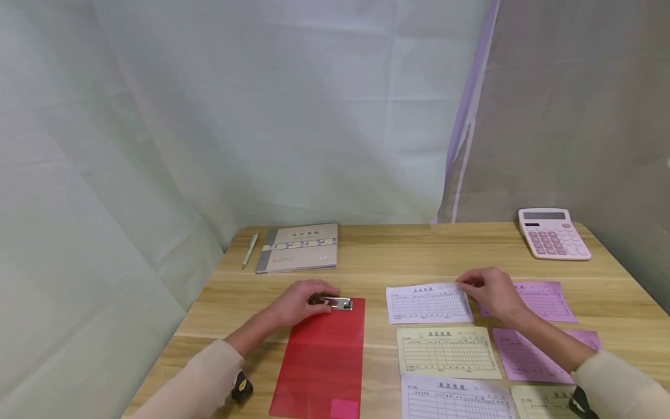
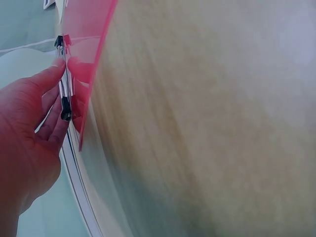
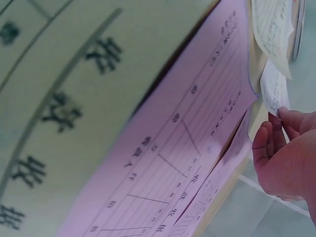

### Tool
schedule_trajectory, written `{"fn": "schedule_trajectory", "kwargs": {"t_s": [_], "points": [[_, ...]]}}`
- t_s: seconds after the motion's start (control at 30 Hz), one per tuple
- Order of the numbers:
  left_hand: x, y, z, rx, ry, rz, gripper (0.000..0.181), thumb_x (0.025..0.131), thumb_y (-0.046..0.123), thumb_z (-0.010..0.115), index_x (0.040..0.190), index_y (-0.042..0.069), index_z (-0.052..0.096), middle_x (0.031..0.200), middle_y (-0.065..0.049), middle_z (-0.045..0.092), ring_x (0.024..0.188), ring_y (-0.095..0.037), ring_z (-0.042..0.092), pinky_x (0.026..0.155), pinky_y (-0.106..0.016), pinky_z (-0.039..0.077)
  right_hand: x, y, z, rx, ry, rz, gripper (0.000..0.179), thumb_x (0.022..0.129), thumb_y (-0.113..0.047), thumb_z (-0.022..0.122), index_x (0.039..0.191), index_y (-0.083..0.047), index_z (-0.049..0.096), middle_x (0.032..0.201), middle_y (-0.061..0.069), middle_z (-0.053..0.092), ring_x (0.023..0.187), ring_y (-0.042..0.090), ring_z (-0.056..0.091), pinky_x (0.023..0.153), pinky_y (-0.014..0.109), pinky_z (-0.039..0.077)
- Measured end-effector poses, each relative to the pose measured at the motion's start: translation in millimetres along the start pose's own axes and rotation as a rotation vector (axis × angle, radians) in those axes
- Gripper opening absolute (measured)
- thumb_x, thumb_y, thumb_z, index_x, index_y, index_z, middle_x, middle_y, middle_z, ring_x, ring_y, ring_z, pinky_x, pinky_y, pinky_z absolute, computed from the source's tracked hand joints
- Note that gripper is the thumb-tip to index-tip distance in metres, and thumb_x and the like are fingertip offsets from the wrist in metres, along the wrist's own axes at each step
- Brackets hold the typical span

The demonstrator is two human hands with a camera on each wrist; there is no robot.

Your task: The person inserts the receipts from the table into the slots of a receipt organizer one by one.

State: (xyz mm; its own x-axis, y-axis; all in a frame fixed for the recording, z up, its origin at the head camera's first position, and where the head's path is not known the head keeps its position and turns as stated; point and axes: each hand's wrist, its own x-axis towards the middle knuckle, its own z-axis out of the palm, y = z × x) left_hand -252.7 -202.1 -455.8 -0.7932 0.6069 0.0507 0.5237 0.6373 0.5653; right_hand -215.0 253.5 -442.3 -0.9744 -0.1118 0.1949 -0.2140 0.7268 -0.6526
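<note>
A red clipboard [image 1: 327, 355] lies flat at the middle front of the table. At its far end my left hand [image 1: 298, 304] holds the metal clip [image 1: 339, 303] between thumb and fingers; the left wrist view shows the clip [image 2: 65, 101] between them too. To the right, my right hand [image 1: 494, 293] pinches the upper right corner of a white receipt slip [image 1: 429, 305]. In the right wrist view that slip [image 3: 274, 91] meets the thumb and fingertips. The slip's left side lies on the table. A small pink label [image 1: 344, 408] shows at the clipboard's near end.
Yellow [image 1: 447, 352], white [image 1: 455, 398] and purple receipt slips [image 1: 541, 355] lie in rows at the right. A notebook [image 1: 300, 256] and a pen [image 1: 250, 250] are at the back left, a pink calculator [image 1: 553, 234] at the back right. Curtains [image 1: 293, 116] hang behind.
</note>
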Motion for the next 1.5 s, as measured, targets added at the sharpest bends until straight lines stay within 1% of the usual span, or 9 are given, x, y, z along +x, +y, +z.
{"fn": "schedule_trajectory", "kwargs": {"t_s": [0.13,0.23,0.33,0.53,0.77,0.93,1.13,1.3,1.5], "points": [[0.4,0.7,1.1,0.016,0.008,-0.017,0.039,0.096,0.017,0.082,0.134,0.020,0.074,0.125,0.010,0.072,0.109,-0.008,0.064,0.097,-0.033,0.056,1.6,-2.1,-0.4,0.027,0.007,0.006,0.007,0.097,-0.008,0.077,0.100,-0.004,0.082,0.094,0.007,0.078,0.081,0.018,0.063,0.066,0.028,0.048],[1.1,0.7,1.2,0.028,0.011,-0.012,0.038,0.096,0.017,0.082,0.133,0.020,0.075,0.124,0.010,0.072,0.109,-0.009,0.065,0.097,-0.036,0.056,3.8,-3.7,-1.5,0.056,0.014,0.018,0.007,0.098,-0.007,0.076,0.101,-0.003,0.081,0.096,0.009,0.078,0.085,0.019,0.067,0.068,0.027,0.051],[2.1,0.7,1.0,0.045,0.010,-0.001,0.037,0.096,0.019,0.082,0.132,0.021,0.076,0.124,0.009,0.072,0.110,-0.010,0.064,0.098,-0.038,0.055,6.2,-6.0,-2.7,0.093,0.014,0.042,0.010,0.100,-0.007,0.074,0.104,-0.001,0.080,0.099,0.012,0.078,0.087,0.020,0.067,0.068,0.027,0.052],[3.3,0.9,0.7,0.084,0.007,0.029,0.035,0.095,0.022,0.083,0.130,0.022,0.078,0.124,0.009,0.071,0.110,-0.009,0.064,0.096,-0.037,0.055,9.6,-12.9,-4.3,0.170,-0.007,0.091,0.016,0.102,-0.008,0.072,0.111,0.003,0.078,0.103,0.017,0.077,0.082,0.022,0.067,0.064,0.027,0.054],[2.7,1.5,0.7,0.085,-0.002,0.036,0.033,0.096,0.022,0.082,0.129,0.022,0.079,0.124,0.009,0.070,0.109,-0.010,0.064,0.095,-0.036,0.055,13.3,-19.3,-4.4,0.251,-0.031,0.155,0.023,0.104,-0.011,0.069,0.118,0.006,0.075,0.113,0.021,0.075,0.094,0.024,0.069,0.075,0.033,0.061],[3.7,0.6,1.4,0.097,-0.002,0.038,0.032,0.097,0.024,0.080,0.129,0.023,0.079,0.124,0.010,0.068,0.109,-0.010,0.062,0.094,-0.036,0.054,17.9,-24.6,-5.0,0.308,-0.024,0.166,0.026,0.106,-0.011,0.068,0.121,0.009,0.073,0.112,0.021,0.076,0.089,0.019,0.071,0.076,0.033,0.061],[4.8,0.4,1.5,0.106,0.004,0.039,0.032,0.097,0.024,0.081,0.129,0.023,0.079,0.121,0.010,0.069,0.108,-0.009,0.062,0.093,-0.035,0.054,22.4,-37.5,-5.6,0.422,-0.034,0.194,0.034,0.104,-0.014,0.072,0.125,0.012,0.071,0.106,0.015,0.078,0.081,0.015,0.072,0.076,0.032,0.060],[5.8,1.3,0.1,0.094,0.001,0.046,0.033,0.096,0.022,0.082,0.129,0.022,0.079,0.118,0.008,0.070,0.106,-0.010,0.063,0.091,-0.033,0.054,23.1,-55.0,2.8,0.526,-0.087,0.244,0.035,0.104,-0.013,0.071,0.128,0.012,0.069,0.106,0.012,0.077,0.083,0.018,0.072,0.079,0.034,0.060],[7.3,0.8,-1.3,0.086,-0.005,0.051,0.034,0.094,0.021,0.084,0.128,0.019,0.080,0.115,0.007,0.070,0.102,-0.012,0.064,0.088,-0.030,0.055,20.1,-75.0,25.2,0.578,-0.164,0.313,0.030,0.103,-0.009,0.071,0.122,0.013,0.070,0.099,0.013,0.078,0.082,0.020,0.072,0.075,0.036,0.061]]}}
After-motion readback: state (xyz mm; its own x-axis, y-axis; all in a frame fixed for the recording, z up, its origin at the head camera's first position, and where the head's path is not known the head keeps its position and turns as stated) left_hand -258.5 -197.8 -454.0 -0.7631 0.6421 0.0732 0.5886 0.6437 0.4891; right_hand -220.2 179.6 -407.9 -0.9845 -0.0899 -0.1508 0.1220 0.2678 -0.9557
